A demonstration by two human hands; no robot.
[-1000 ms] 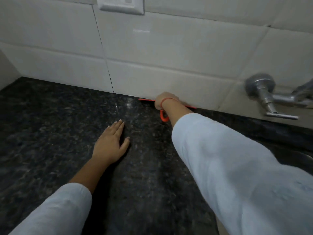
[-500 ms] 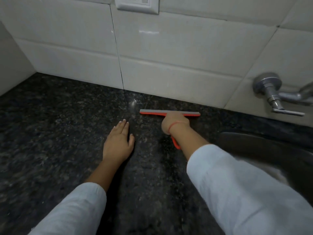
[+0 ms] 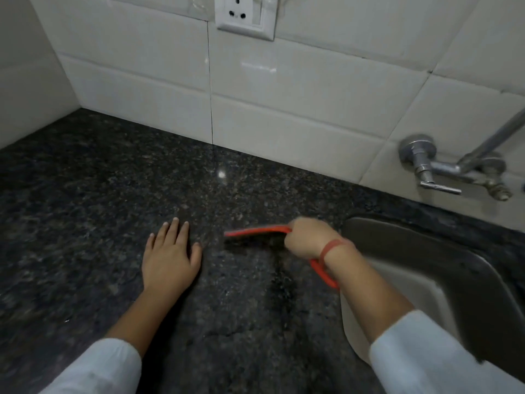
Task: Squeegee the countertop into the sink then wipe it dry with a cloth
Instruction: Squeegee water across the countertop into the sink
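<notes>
The right hand [image 3: 305, 240] has its grip tight on the red squeegee [image 3: 257, 232], just left of the sink [image 3: 426, 251]. The left hand [image 3: 169, 255] lies flat and open on the table [image 3: 85, 209], farther left of the sink. If the blade tips up, water could slip under it and stay behind.

One head-worn wide-angle view, looking forward and down.

The camera sits above the near edge of the dark speckled table [image 3: 85, 223] and tilts down toward it, facing the white tiled wall [image 3: 284, 95] at the far side. It is close: both forearms enter from the bottom corners and the left hand [image 3: 167, 257] and right hand [image 3: 306, 240] lie in the middle of the frame. The wall socket [image 3: 245, 15] is cut by the top edge, the tap [image 3: 431, 169] sits at the right, and the sink [image 3: 426, 251] fills the lower right. Straight tile lines bow toward the edges. There is no second view to share anything with.
</notes>
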